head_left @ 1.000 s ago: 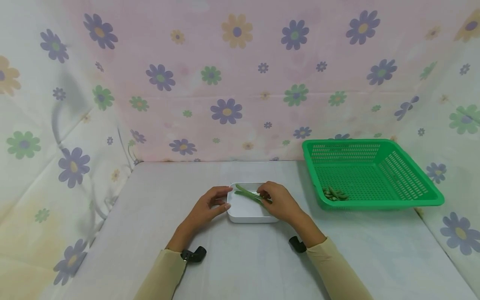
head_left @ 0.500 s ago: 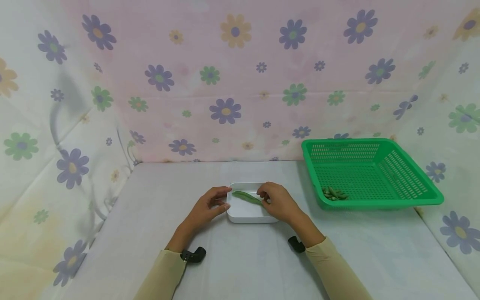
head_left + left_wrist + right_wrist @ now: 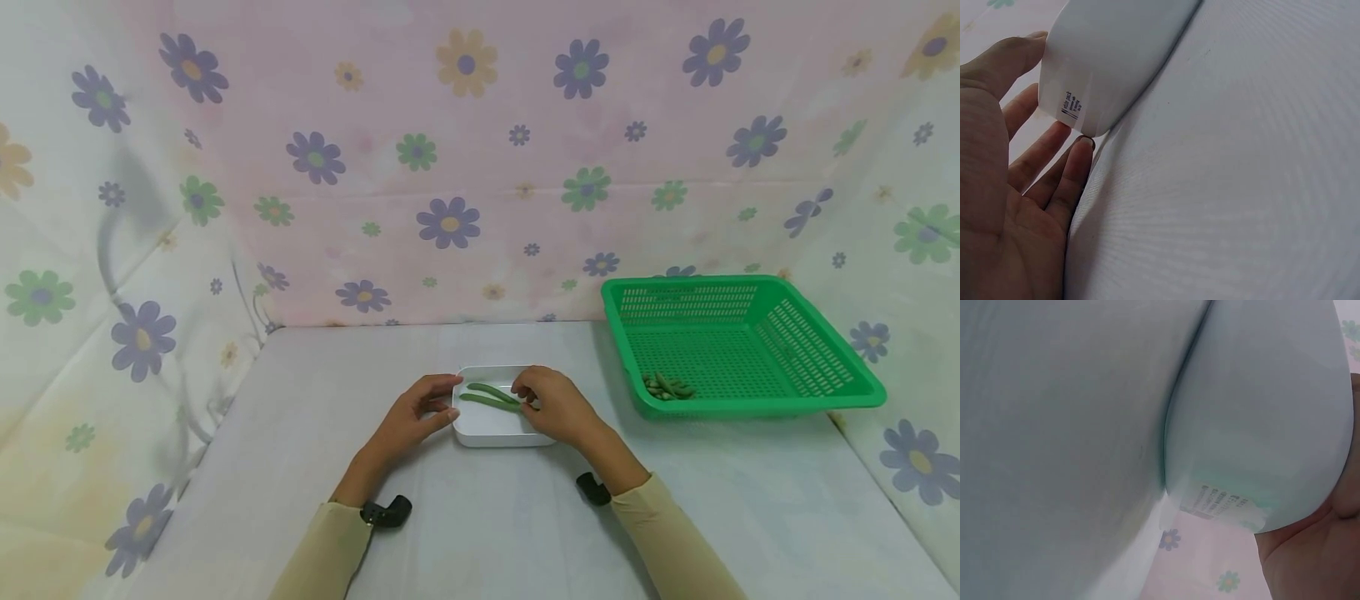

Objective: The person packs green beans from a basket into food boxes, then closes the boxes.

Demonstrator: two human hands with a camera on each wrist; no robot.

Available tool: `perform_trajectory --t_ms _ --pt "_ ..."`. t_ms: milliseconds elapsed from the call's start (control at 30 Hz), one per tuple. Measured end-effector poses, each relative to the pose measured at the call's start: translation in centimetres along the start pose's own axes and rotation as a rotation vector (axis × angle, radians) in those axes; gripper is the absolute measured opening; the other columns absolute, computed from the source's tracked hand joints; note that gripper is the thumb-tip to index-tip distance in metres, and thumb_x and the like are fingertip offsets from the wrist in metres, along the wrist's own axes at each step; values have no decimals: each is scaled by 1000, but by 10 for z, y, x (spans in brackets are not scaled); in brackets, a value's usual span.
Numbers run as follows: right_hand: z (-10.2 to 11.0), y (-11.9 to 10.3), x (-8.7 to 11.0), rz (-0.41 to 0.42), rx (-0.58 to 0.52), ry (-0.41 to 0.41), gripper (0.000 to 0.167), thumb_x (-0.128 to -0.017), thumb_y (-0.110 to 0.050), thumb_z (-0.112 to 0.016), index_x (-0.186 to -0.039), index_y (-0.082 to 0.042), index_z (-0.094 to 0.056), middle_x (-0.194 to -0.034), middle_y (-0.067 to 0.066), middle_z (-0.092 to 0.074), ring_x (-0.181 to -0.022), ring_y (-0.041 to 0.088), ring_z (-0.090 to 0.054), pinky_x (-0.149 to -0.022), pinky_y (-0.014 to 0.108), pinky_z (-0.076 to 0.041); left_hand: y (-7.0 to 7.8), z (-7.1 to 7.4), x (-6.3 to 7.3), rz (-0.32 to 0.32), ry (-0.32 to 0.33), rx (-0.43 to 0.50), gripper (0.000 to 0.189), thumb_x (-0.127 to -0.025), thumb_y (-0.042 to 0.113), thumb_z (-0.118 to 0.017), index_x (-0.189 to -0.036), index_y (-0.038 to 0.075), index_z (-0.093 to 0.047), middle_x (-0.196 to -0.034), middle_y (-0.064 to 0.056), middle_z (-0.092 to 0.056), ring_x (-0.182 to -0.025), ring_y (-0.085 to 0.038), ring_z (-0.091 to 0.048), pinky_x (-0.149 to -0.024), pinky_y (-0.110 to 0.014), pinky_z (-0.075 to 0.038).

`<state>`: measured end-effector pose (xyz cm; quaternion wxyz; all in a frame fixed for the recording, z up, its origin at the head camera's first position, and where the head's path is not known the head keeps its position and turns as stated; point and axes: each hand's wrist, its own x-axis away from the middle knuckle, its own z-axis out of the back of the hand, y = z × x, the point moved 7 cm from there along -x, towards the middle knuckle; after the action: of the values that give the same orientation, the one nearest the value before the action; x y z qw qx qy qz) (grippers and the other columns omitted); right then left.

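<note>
A shallow white tray [image 3: 501,440] sits on the table between my hands. Two long green bean pods [image 3: 489,401] lie side by side over it, their left ends spread apart. At their right ends, my right hand [image 3: 558,406] pinches them with bent fingers; the fingertips are partly hidden. My left hand [image 3: 411,414] holds the tray's left end between thumb and fingers. Close up in the left wrist view, fingers [image 3: 1041,153] touch the outer wall beside a small printed label. The right wrist view shows the tray's outer wall [image 3: 1260,425] with the hand behind it, the pods hidden.
A large green plastic basket [image 3: 750,408] stands at the back right, with several green pods [image 3: 667,387] in its near left corner. White cloth covers the table [image 3: 480,525]. Flowered cloth [image 3: 480,167] hangs behind and at both sides.
The pods have shifted at the right fingertips: first crossed, then lined up as one, now spread side by side. Both hands and the tray stay nearly in place.
</note>
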<state>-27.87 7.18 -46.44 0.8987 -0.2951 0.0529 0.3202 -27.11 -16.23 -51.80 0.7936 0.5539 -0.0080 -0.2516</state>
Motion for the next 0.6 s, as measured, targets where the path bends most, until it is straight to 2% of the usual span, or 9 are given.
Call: perform_trajectory --t_ms 133,300,600 --pt "2 -3 1 43 5 7 21 -89 5 -79 -107 -2 -72 -102 6 -71 -90 20 -70 -80 32 -62 0 0 1 -7 1 5 56 -100 12 -76 -152 16 -56 -156 -6 -54 -140 -33 -55 -106 -32 -55" --pt "8 -8 3 55 41 3 23 -92 -1 -79 -113 -4 -73 -105 3 -71 -94 18 -70 -84 35 -62 0 -1 0 18 -3 15 56 -100 12 -76 -152 19 -56 -156 -3 -54 -141 -30 -55 -107 -33 -55" --pt "37 -20 5 64 52 69 23 -95 -7 -78 -117 -8 -73 -107 5 -72 -97 17 -69 -85 38 -61 1 0 0 4 -3 16 56 -100 12 -76 -152 18 -56 -156 -3 -53 -141 -31 -55 -107 -39 -55"
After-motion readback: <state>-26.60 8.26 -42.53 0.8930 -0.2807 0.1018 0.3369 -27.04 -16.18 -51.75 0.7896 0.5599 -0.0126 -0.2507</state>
